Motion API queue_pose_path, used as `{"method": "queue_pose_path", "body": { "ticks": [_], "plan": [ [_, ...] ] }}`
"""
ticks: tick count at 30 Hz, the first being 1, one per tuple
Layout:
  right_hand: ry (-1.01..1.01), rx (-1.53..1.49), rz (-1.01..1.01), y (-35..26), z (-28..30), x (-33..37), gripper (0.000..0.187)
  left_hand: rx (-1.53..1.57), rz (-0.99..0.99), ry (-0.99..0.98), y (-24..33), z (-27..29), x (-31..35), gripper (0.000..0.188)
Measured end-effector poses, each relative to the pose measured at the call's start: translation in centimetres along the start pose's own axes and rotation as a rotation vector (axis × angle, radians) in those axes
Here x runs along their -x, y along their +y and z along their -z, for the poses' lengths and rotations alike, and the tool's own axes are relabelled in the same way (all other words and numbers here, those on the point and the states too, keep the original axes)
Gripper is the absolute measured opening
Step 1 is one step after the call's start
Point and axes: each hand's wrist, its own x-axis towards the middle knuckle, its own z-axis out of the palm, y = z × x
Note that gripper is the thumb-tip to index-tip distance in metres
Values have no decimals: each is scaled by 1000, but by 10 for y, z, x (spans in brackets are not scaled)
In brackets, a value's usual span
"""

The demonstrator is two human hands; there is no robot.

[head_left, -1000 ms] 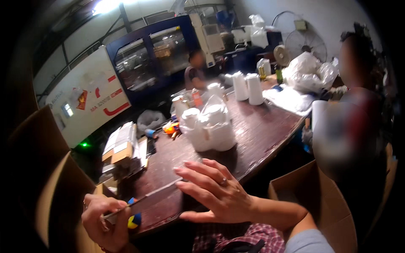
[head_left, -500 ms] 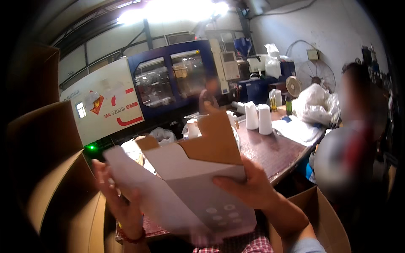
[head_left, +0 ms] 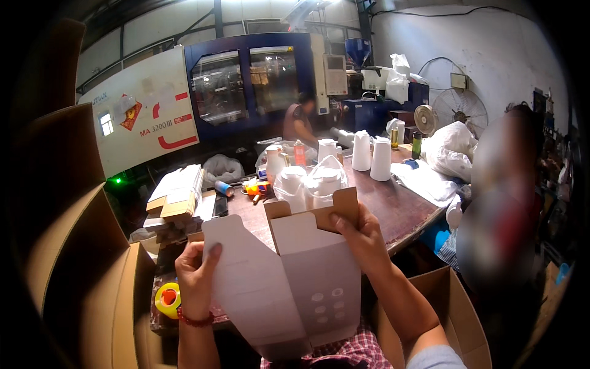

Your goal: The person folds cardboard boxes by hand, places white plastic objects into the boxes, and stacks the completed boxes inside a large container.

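Observation:
A white folding carton (head_left: 322,264) with brown inner faces is held upright before my body, its top flaps standing up and spread. My left hand (head_left: 195,273), with a red bead bracelet at the wrist, pinches the long left flap between thumb and fingers. My right hand (head_left: 364,240) grips the right side near the top, thumb on the brown flap. Round marks show low on the carton's right-hand face. Just beyond it on the table stand white jug-like vessels (head_left: 294,183) in clear plastic bags.
A dark red table (head_left: 399,209) bears a stack of flat cartons (head_left: 178,194), a yellow tape roll (head_left: 167,299) and two white jugs (head_left: 381,160). Large brown boxes (head_left: 132,289) flank me at left; an open brown box (head_left: 455,307) stands at right. Two other people are nearby.
The carton has turned more upright and shifted right. My left hand has gone from spread fingers beside it to pinching its flap; my right hand has moved up to the top flap.

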Motion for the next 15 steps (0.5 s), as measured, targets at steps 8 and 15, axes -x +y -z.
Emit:
{"method": "queue_pose_path", "body": {
  "ticks": [8, 15],
  "plan": [
    [-285, -136, -259, 83, 6, -30, 34, 161, 63, -215, -1, -31, 39, 23],
    [-639, -74, 236, 65, -26, 23, 32, -369, -141, 71, -7, -10, 55, 71]
  ]
}}
